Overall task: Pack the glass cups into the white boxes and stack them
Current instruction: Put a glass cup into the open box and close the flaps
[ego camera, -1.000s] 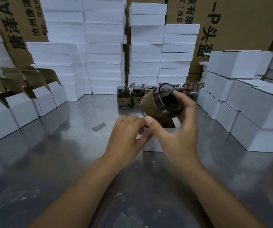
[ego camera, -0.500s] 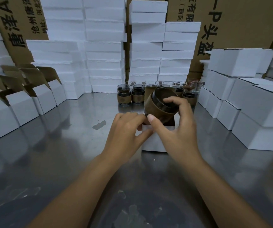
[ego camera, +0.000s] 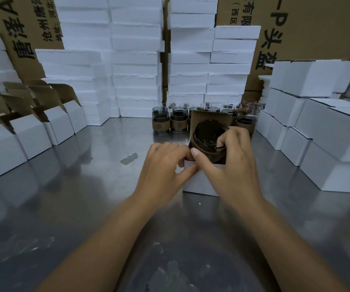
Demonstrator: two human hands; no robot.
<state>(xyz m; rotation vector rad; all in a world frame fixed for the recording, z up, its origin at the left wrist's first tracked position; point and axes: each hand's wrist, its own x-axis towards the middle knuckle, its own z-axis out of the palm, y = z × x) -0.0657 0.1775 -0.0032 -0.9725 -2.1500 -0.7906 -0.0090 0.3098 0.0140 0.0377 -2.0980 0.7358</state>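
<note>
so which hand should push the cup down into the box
Right. The right hand grips the glass cup by its rim at the open white box; the left hand holds the box's edge.

Bare steel table (ego camera: 68,207) fills the lower frame; open boxes (ego camera: 33,135) wall left, closed boxes (ego camera: 327,144) right, foam stacks (ego camera: 136,60) top.

Foam slabs (ego camera: 136,60), printed cartons (ego camera: 317,28), steel table (ego camera: 64,207)

I see a grey metal table (ego camera: 81,207) with a dull sheen. Open white boxes (ego camera: 30,135) stand in a row along its left; closed white boxes (ego camera: 334,157) are stacked on the right. Foam blocks (ego camera: 136,81) rise at the back, glass cups (ego camera: 178,121) just before them. A single white box (ego camera: 199,182) sits mid-table, near a dark patch (ego camera: 129,159), perhaps a scrap.
</note>
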